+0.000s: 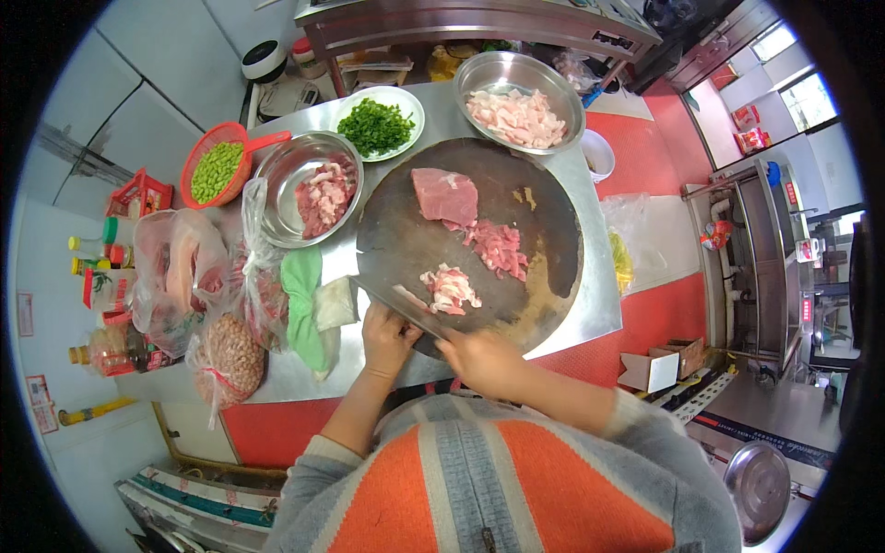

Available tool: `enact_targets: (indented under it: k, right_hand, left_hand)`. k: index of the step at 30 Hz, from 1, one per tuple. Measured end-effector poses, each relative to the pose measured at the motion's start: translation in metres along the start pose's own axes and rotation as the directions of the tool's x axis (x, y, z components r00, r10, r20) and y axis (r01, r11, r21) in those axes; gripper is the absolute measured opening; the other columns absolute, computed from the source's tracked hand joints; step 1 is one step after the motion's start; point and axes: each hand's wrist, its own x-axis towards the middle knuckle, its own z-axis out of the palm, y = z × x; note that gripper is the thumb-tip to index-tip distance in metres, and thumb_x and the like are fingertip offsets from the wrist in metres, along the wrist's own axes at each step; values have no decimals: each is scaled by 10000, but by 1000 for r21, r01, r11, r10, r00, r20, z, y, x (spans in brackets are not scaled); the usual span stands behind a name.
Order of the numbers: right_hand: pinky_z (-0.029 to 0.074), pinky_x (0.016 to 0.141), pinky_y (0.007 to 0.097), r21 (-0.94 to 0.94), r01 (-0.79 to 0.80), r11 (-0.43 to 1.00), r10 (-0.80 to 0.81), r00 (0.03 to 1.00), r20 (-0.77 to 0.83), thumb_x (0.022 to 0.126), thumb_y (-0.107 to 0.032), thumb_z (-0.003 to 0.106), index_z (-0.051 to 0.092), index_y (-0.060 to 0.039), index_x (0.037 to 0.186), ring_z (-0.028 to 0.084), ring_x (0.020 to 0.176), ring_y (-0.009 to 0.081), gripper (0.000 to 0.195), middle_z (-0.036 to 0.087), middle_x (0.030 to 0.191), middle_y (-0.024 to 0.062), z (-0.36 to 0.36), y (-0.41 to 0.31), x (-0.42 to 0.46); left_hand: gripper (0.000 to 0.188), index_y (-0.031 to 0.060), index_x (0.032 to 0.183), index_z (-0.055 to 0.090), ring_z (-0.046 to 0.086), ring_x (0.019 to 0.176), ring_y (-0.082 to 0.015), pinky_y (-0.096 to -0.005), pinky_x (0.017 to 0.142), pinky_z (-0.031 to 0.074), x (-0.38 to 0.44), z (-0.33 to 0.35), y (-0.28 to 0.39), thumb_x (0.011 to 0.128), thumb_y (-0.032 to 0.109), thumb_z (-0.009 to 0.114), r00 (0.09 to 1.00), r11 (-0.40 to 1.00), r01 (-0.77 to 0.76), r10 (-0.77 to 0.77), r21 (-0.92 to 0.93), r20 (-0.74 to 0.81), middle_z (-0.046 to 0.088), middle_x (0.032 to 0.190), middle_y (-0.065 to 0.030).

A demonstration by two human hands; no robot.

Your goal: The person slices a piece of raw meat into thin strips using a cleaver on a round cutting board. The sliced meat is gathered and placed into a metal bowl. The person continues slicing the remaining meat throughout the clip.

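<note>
My right hand (485,364) grips the handle end of a kitchen cleaver (397,304), whose blade slants up and left over the near edge of a round chopping board (401,238). My left hand (388,340) is on the near side of the blade, fingers bent close to it; whatever lies under them is hidden. Just beyond the blade is a thin strip of meat (411,297), beside a small heap of pale, fatty meat pieces (449,289). Farther back on the board are a pile of cut red meat (498,249) and a larger block of raw meat (446,195).
Behind the board stand a steel bowl of pale meat slices (518,117) and a plate of chopped greens (375,126). Leftward are a steel bowl with meat (325,200), a red strainer of green beans (218,173), a green cloth (302,304), and bags of meat and peanuts (230,356).
</note>
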Motion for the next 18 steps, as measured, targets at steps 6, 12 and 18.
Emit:
enact_targets:
  k: [6, 12, 18]
  right_hand:
    - [500, 599, 504, -46, 20, 999, -21, 1000, -2, 958, -305, 454, 585, 10, 930, 625, 638, 413, 342, 623, 688, 243, 9, -8, 29]
    - [505, 631, 502, -31, -14, 999, 13, 1000, -21, 962, -325, 437, 614, 13, 838, 636, 676, 406, 402, 630, 702, 243, 7, 3, -3]
    - [504, 654, 493, -38, 41, 998, -42, 999, -29, 956, -326, 438, 640, -1, 838, 632, 700, 402, 400, 640, 731, 220, 10, -12, 55]
  left_hand:
    - [287, 51, 888, 668, 574, 936, -353, -420, 797, 465, -3, 3, -11, 690, 245, 742, 999, 999, -9, 11, 51, -36, 614, 994, -130]
    - [299, 30, 888, 648, 558, 856, -347, -438, 749, 457, 0, -2, 6, 650, 181, 746, 997, 997, -60, 62, 41, -41, 593, 940, -126]
    - [188, 37, 809, 637, 572, 861, -305, -403, 742, 462, -4, -8, 13, 674, 131, 727, 998, 995, 58, -61, 82, 27, 591, 883, -88]
